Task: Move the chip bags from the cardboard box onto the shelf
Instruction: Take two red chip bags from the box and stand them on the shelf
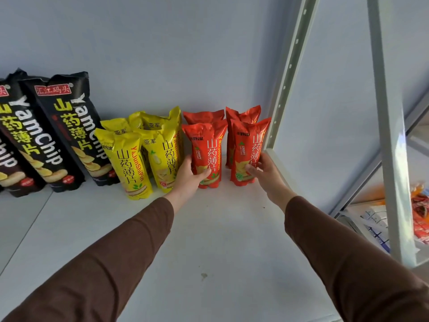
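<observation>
Bare shelf (209,240) open below both hands, between sleeves. Yellow bags (139,159) crowd just left of left hand (188,180); red bags (243,117) behind; upright post (285,73) hems right hand (267,175).

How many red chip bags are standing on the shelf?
4. Front left bag, gripped by the left hand; front right bag, gripped by the right hand; back left bag and back right bag stand behind them. More may be hidden behind.
</observation>
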The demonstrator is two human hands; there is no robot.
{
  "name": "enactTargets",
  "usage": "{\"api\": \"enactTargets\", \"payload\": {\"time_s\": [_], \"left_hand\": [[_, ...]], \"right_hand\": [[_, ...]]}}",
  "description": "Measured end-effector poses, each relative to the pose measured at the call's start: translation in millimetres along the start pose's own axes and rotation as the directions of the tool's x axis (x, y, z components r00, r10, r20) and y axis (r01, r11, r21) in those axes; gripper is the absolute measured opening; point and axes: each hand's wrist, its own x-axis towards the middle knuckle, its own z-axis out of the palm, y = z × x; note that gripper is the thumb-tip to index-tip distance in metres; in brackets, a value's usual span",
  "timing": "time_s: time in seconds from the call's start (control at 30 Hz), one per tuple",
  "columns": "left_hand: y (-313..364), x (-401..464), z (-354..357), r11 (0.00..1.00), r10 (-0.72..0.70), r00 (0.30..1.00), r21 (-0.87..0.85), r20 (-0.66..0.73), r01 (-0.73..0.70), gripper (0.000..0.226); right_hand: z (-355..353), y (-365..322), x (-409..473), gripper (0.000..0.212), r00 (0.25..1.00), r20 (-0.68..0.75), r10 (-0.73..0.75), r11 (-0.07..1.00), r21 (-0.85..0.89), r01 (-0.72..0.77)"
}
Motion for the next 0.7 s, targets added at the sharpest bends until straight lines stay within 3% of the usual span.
{"api": "enactTargets", "payload": {"time_s": [0.7], "left_hand": [[-5.3, -6.4, -7.6, 0.996, -0.052, 0.998, 0.078, 0.020, 0.051, 0.072]], "right_hand": [[4.3, -4.9, -5.6, 0.057, 0.999, 0.037, 0.037, 0.999, -0.028, -0.036]]}}
